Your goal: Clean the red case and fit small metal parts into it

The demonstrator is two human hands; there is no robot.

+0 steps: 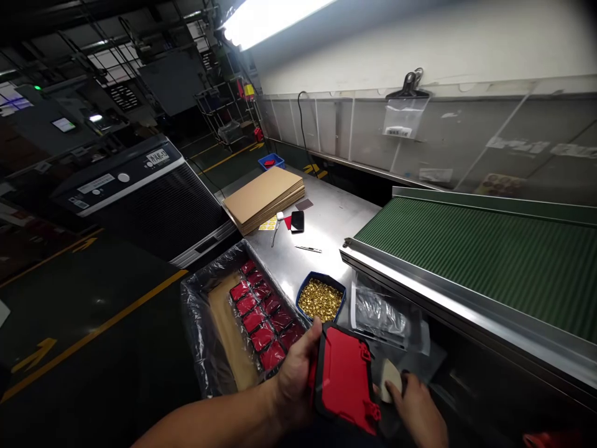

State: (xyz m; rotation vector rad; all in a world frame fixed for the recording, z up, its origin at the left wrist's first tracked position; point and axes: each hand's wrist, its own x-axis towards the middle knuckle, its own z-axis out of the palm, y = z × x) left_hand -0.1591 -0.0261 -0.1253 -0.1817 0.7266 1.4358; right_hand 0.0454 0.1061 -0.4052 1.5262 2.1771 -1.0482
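- My left hand (293,389) has its grip closed on the near edge of a red-and-black plastic case (344,379), thumb on top and the fingers wrapped out of sight underneath.
- That case is a flat, rounded rectangle with a glossy red face, a black rim and small red clips along its edges. I'm holding it up in front of me, over the near end of the tabletop.
- My right hand (417,410) sits just beside the case, its grip pressed together on a pale cream wedge (390,379). It looks soft and matte, but I can't tell the material from here.
- Just past the case is a blue-rimmed tray (321,297) heaped with small, shiny gold pieces.
- To its left, a box (205,330) lined with crinkled clear plastic holds rows of red items (254,320) beside a strip of brown cardboard (228,330).
- A clear plastic bag (380,314) lies to the right of the gold pieces, under the edge of a ribbed green conveyor belt (476,261).
- Farther along the stainless steel tabletop (333,227) are a stack of corrugated cardboard sheets (263,199) and a black phone (297,221).
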